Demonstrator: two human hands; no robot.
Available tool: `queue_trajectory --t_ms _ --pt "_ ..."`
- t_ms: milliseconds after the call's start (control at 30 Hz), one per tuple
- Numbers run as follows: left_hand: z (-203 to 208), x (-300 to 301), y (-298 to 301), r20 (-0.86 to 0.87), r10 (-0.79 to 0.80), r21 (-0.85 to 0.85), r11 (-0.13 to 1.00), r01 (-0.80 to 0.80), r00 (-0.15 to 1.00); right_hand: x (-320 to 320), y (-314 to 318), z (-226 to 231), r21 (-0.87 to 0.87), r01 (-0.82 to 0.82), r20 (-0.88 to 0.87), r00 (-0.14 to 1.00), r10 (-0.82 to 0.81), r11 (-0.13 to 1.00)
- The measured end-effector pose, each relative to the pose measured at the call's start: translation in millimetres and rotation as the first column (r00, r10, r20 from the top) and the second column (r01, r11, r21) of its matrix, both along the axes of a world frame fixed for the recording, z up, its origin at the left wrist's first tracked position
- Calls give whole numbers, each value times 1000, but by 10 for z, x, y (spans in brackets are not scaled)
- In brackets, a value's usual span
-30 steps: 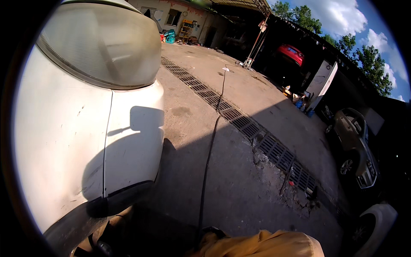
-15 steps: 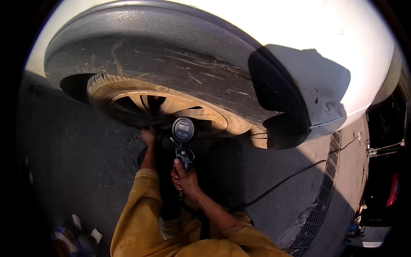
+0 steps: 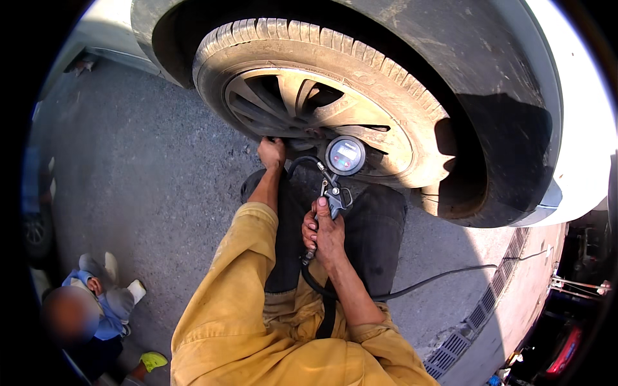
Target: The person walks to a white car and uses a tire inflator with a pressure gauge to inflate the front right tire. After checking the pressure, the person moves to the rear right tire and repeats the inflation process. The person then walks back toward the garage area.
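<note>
My right hand is wrapped round the handle of a tire inflator, thumb on top near its lever. The inflator's round digital gauge sits in front of the lower part of the wheel. A short black hose curves from the inflator toward the wheel, and its far end is hidden. At the rim's lower left edge, my left hand has its fingers curled closed; what they grip is hidden. The dusty wheel has a spoked rim and a dirt-covered tire, and sits in the car's dark wheel arch.
A long black air hose runs from below my right hand across the pavement to the right, over a drain grate. A person in blue is low at the left. The car's grey and white bodywork overhangs the upper right.
My view has shifted, so the wheel shows more fully and the person at left is plainer. My right hand still holds the inflator; my left hand stays at the wheel.
</note>
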State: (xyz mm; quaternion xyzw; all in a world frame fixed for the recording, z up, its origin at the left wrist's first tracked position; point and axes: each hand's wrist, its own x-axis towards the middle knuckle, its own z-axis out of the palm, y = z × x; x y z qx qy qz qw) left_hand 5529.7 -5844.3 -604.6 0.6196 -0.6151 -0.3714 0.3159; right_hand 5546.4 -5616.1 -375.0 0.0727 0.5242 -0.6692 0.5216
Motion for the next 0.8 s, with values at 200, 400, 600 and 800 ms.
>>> queue_trajectory --t_ms 200,400,600,800 --pt "36 -146 91 -32 2 20 1000 -1 999 -52 28 -37 17 20 -25 999 -20 1000" --pt "12 -85 28 18 17 61 998 -18 1000 -6 -5 -81 6 10 -20 1000 -10 1000" --pt "132 -112 40 28 63 94 993 -65 998 -6 -4 -76 27 -6 -22 1000 7 1000" --pt "303 -169 129 36 90 158 983 -94 995 -51 23 -77 4 -9 -17 1000 9 1000"
